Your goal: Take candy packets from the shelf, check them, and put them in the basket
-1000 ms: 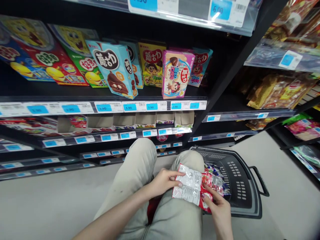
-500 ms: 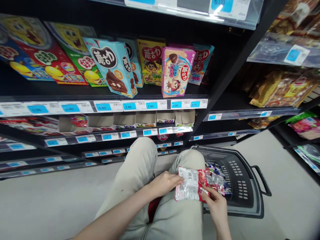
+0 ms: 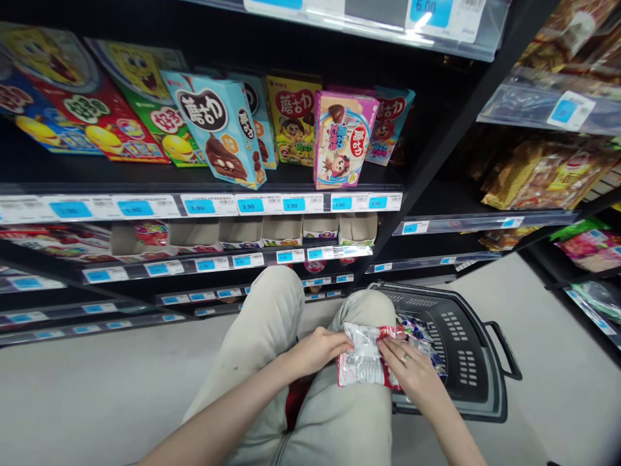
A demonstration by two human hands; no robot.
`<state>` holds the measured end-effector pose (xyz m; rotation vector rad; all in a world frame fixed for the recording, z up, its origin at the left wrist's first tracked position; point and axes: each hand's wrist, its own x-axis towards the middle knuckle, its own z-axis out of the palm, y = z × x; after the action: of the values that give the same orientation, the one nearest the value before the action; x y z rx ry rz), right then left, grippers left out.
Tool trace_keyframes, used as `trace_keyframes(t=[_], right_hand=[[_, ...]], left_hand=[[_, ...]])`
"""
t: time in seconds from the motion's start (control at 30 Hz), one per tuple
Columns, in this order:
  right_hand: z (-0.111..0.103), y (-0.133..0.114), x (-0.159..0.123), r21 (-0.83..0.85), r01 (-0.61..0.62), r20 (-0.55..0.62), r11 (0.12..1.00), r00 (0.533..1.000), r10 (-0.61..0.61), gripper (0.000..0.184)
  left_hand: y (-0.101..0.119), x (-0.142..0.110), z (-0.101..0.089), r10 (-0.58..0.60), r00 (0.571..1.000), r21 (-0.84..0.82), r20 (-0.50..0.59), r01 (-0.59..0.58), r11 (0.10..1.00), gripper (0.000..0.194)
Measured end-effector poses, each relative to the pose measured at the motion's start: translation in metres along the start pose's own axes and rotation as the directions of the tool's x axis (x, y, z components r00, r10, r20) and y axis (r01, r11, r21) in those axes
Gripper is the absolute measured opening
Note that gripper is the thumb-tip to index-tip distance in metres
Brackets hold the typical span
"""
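Observation:
A red-and-clear snack packet (image 3: 361, 366) with printed text on its pale back lies over my right thigh. My left hand (image 3: 317, 353) is closed on its upper left edge, thumb and fingers pinching the film. Across the packet's right side rests my right hand (image 3: 412, 369), its fingers stretched out and lying on the wrapper; a ring shows on one finger, and the thumb is hidden. Just beyond this hand, several small shiny packets (image 3: 420, 327) lie in a dark grey shopping basket (image 3: 497, 388), partly covered by the hand.
The basket's handle (image 3: 509, 353) points right. Ahead stands a black shelf (image 3: 291, 178) with boxed snacks, among them a blue box (image 3: 216, 129) and a pink box (image 3: 342, 139). Shallow cardboard trays (image 3: 284, 231) sit below. Bagged goods (image 3: 548, 175) fill the right-hand shelves.
My right hand has moved from the packet's lower right edge up and left onto its face, its fingers now laid over the wrapper. My left hand keeps its hold.

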<state>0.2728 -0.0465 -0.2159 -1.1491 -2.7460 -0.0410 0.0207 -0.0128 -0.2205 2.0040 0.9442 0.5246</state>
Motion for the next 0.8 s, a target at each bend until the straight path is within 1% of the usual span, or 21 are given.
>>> trace_keyframes(t=[0.07, 0.13, 0.17, 0.23, 0.27, 0.37, 0.47, 0.57, 0.67, 0.73, 0.8], right_hand=[[0.000, -0.001, 0.001, -0.100, 0.072, 0.005, 0.992, 0.997, -0.072, 0.036], [0.002, -0.002, 0.002, -0.155, 0.080, 0.008, 0.985, 0.997, -0.080, 0.033], [0.003, -0.002, 0.003, -0.153, 0.065, 0.022, 0.986, 0.998, -0.063, 0.030], [0.004, -0.001, 0.007, -0.108, 0.008, 0.073, 0.994, 0.997, 0.000, 0.024], [0.003, 0.000, 0.009, -0.079, -0.027, 0.104, 0.997, 0.994, 0.036, 0.022], [-0.004, 0.003, 0.018, -0.004, -0.103, 0.197, 0.995, 0.975, 0.102, 0.024], [-0.012, 0.006, 0.027, 0.096, -0.137, 0.280, 0.986, 0.954, 0.105, 0.027], [-0.016, 0.011, 0.035, 0.220, -0.167, 0.342, 0.961, 0.936, 0.084, 0.028], [-0.019, 0.016, 0.042, 0.317, -0.217, 0.394, 0.923, 0.916, 0.080, 0.027], [-0.020, 0.017, 0.047, 0.351, -0.257, 0.428, 0.900, 0.899, 0.089, 0.026], [-0.023, 0.014, 0.051, 0.342, -0.273, 0.438, 0.899, 0.893, 0.105, 0.024]], left_hand=[[0.000, -0.001, -0.004, 0.010, 1.000, -0.002, 0.023, -0.010, 1.000, 0.030], [0.001, -0.002, -0.007, 0.038, 0.998, 0.004, 0.058, -0.038, 0.999, 0.031], [0.002, -0.003, -0.008, 0.052, 0.996, 0.011, 0.074, -0.053, 0.999, 0.031], [0.003, -0.005, -0.009, 0.048, 0.995, 0.047, 0.087, -0.052, 0.998, 0.031], [0.003, -0.005, -0.009, 0.025, 0.996, 0.070, 0.086, -0.031, 0.997, 0.031], [0.005, -0.004, -0.005, -0.097, 0.994, 0.107, 0.054, 0.091, 0.990, 0.030], [0.006, 0.000, 0.000, -0.191, 0.982, 0.058, 0.003, 0.190, 0.980, 0.028], [0.006, 0.005, 0.003, -0.245, 0.968, -0.034, -0.046, 0.244, 0.969, 0.024], [0.005, 0.010, 0.004, -0.309, 0.949, -0.099, -0.065, 0.302, 0.948, 0.022], [0.004, 0.012, 0.004, -0.333, 0.940, -0.119, -0.075, 0.323, 0.939, 0.021], [0.003, 0.012, 0.002, -0.317, 0.945, -0.134, -0.077, 0.305, 0.943, 0.021]])
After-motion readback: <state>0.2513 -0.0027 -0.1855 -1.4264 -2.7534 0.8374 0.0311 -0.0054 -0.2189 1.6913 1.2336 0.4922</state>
